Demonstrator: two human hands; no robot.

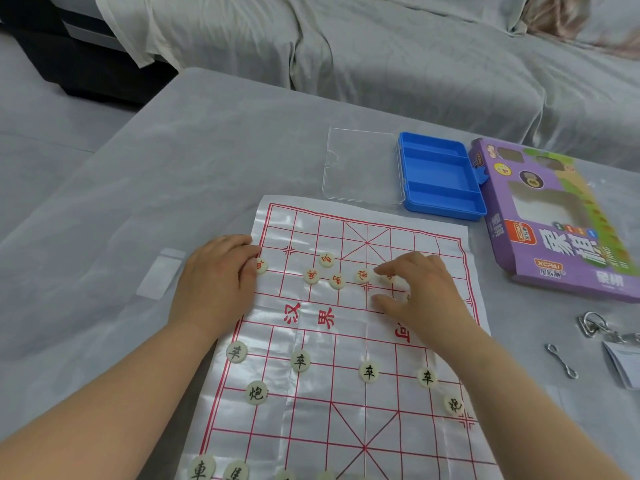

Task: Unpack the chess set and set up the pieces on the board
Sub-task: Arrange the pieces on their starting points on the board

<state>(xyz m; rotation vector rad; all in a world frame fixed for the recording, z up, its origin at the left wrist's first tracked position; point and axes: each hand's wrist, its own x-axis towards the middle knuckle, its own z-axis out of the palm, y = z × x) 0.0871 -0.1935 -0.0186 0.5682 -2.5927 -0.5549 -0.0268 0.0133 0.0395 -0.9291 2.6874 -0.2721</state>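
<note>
Chessboard (pixel 349 341): a thin glossy sheet with a red grid, lying flat on the grey-covered table (pixel 173 150), creased along its folds.

Black-lettered pieces (pixel 300 361) stand on the near half. Four sit in a row across the board, two more lie nearer at either side, and others sit at the bottom left edge.

Red-lettered pieces (pixel 337 281) lie in a loose cluster on the far half, off the grid points and near one another.

One more red piece (pixel 260 265) sits at the board's left border. The left hand (pixel 214 282) rests there with bent fingers, its fingertips against that piece. Whether it pinches the piece cannot be told.

The right hand (pixel 422 296) is over the far half, right of the cluster. Its forefinger and thumb reach left with a narrow gap between them, and its other fingers are curled. A pale piece shows partly beneath them; whether it is gripped cannot be told.

Beyond the board lies a blue tray (pixel 440 174) with three compartments. Its clear lid (pixel 362 168) lies open just to the left.

A purple box (pixel 561 230) lies right of the tray, touching it. Metal rings (pixel 592 323) and a metal hook (pixel 561 362) lie near the right edge.

A small clear bag (pixel 161 275) lies left of the left hand. A cloth-draped sofa (pixel 381 46) stands behind the table.
</note>
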